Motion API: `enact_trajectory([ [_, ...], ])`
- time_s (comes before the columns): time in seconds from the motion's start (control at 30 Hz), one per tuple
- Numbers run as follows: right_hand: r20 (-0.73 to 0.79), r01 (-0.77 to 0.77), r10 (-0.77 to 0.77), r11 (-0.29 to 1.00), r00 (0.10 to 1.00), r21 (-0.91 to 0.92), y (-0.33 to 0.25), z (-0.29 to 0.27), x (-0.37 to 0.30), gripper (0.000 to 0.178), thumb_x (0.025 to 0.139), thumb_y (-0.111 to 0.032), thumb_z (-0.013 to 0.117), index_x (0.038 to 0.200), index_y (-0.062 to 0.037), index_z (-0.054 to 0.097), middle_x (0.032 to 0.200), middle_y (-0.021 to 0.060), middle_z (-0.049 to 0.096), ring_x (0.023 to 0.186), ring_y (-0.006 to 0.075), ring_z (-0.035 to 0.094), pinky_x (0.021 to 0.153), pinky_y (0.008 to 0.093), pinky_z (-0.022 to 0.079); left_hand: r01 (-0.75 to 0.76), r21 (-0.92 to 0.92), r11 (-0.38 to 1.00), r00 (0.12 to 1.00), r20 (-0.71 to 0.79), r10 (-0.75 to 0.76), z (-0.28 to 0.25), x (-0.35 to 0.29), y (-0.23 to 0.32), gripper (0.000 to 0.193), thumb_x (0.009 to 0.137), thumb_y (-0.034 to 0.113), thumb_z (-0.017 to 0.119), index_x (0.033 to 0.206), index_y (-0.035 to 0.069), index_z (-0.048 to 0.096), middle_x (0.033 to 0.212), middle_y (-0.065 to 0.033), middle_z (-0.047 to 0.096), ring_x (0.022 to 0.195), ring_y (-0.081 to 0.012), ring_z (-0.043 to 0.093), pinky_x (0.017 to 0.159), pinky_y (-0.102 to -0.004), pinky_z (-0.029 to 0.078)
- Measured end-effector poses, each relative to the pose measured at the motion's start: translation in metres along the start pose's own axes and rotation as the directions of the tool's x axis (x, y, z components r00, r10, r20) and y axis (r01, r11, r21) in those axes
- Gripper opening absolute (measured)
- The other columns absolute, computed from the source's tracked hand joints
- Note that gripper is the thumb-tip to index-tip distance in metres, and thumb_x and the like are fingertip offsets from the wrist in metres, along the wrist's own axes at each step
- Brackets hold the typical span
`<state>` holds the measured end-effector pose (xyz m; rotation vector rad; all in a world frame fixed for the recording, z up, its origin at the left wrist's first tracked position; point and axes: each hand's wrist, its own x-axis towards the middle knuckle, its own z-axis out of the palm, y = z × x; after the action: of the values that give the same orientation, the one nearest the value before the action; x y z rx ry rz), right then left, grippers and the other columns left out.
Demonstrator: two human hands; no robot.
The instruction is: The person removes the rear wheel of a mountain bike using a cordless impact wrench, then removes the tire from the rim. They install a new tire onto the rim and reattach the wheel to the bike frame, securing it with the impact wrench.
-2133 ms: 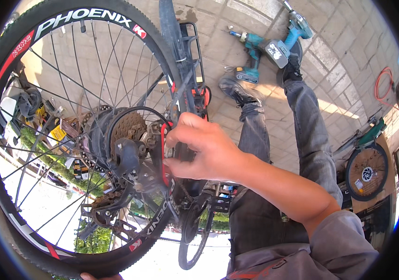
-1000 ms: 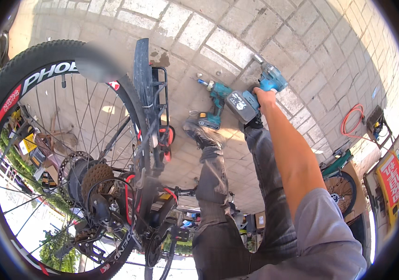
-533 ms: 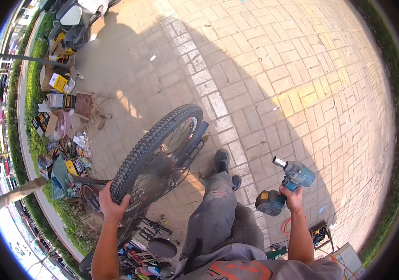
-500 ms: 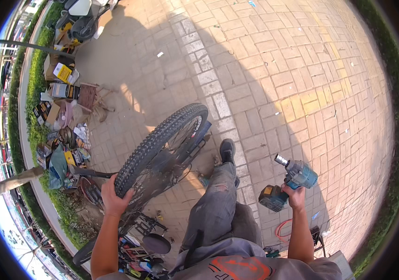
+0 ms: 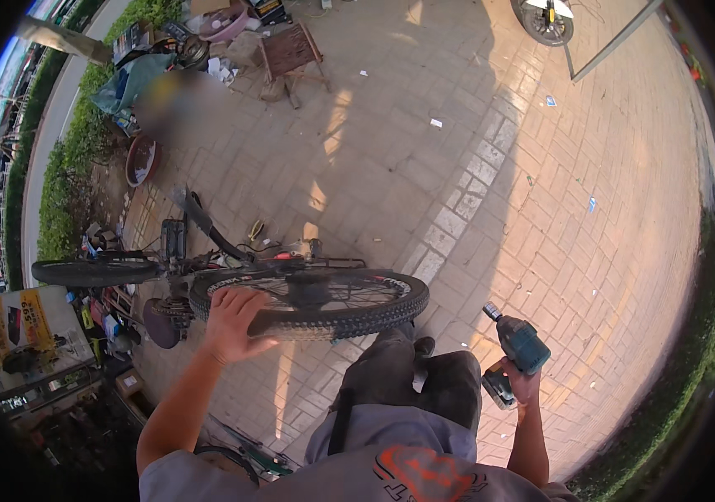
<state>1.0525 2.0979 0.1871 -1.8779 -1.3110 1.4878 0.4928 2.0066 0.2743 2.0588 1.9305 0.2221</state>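
Observation:
My left hand lies over the knobbly tyre of the near bicycle wheel, fingers across the tread and thumb on the side nearer me. The bicycle stretches off to the left, where its other wheel shows, with a dark saddle and a pedal nearby. In my right hand is a cordless impact wrench with a teal body. My fingers wrap round its handle, above the dark battery. Its silver socket points up and left, apart from the bicycle.
Pliers lie on the paving beyond the bicycle. A red-brown basin, a folding stool and piled goods line the hedge at far left. A printed board and tools stand at lower left. A parked vehicle's wheel shows at the far edge.
My view has swung left. The bicycle now runs crosswise before me rather than slanting away. My left hand stays at the tyre, its fingers more outstretched; the impact wrench remains in my right hand.

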Motion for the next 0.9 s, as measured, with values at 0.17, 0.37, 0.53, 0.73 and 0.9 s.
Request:
enact_trajectory([
  [0.17,0.322,-0.017,0.037,0.998,0.946,-0.066,-0.102,-0.011,0.092,0.029,0.077,-0.001,0.072,0.104,-0.0011,0.061,0.09,0.006,0.066,0.074,0.0145,0.064,0.065,0.0296,0.053,0.695,-0.256,0.672,0.572,-0.369,-0.732,0.029,-0.002,0.037,0.056,0.078,0.036,0.071,0.122,0.005,0.055,0.129,-0.0167,0.05,0.12,-0.0365,0.043,0.102,-0.0471,0.032],
  [0.37,0.634,0.092,0.026,0.984,0.773,-0.152,-0.167,0.049,0.237,0.021,0.081,-0.002,0.071,0.1,-0.0015,0.061,0.085,0.0048,0.065,0.071,0.0128,0.063,0.063,0.0291,0.052,0.751,-0.659,0.038,-0.251,-0.338,-0.907,0.064,0.019,0.039,0.064,0.081,0.03,0.07,0.133,0.003,0.045,0.142,-0.0207,0.037,0.128,-0.0384,0.036,0.106,-0.0471,0.029],
  [0.53,0.816,0.172,0.237,0.911,0.526,-0.375,-0.217,0.151,0.316,0.01,0.083,-0.008,0.07,0.085,-0.0038,0.061,0.067,0.0014,0.058,0.056,0.0107,0.054,0.052,0.0272,0.043,0.521,-0.852,-0.056,-0.434,-0.208,-0.877,0.069,0.032,0.045,0.073,0.082,0.023,0.068,0.141,-0.002,0.033,0.132,-0.0195,0.045,0.116,-0.0282,0.049,0.099,-0.0343,0.039],
  [0.73,0.873,0.132,0.433,0.874,0.225,-0.468,-0.224,0.305,0.327,0.01,0.081,-0.01,0.067,0.08,-0.0034,0.059,0.06,0.0057,0.056,0.048,0.0146,0.051,0.047,0.0296,0.041,0.552,-0.83,-0.084,-0.458,-0.217,-0.862,0.069,0.037,0.045,0.071,0.083,0.02,0.067,0.142,0.001,0.033,0.128,-0.0153,0.049,0.109,-0.0232,0.052,0.095,-0.031,0.041],
  [0.9,0.714,0.076,0.674,0.715,0.192,-0.695,-0.19,0.42,0.305,0.015,0.081,-0.016,0.069,0.08,-0.0055,0.059,0.058,0.0054,0.055,0.046,0.016,0.052,0.044,0.0321,0.042,0.46,-0.874,-0.161,-0.516,-0.115,-0.849,0.058,0.047,0.047,0.072,0.081,0.014,0.065,0.144,0.003,0.032,0.132,-0.0139,0.047,0.111,-0.0221,0.05,0.095,-0.0302,0.041],
])
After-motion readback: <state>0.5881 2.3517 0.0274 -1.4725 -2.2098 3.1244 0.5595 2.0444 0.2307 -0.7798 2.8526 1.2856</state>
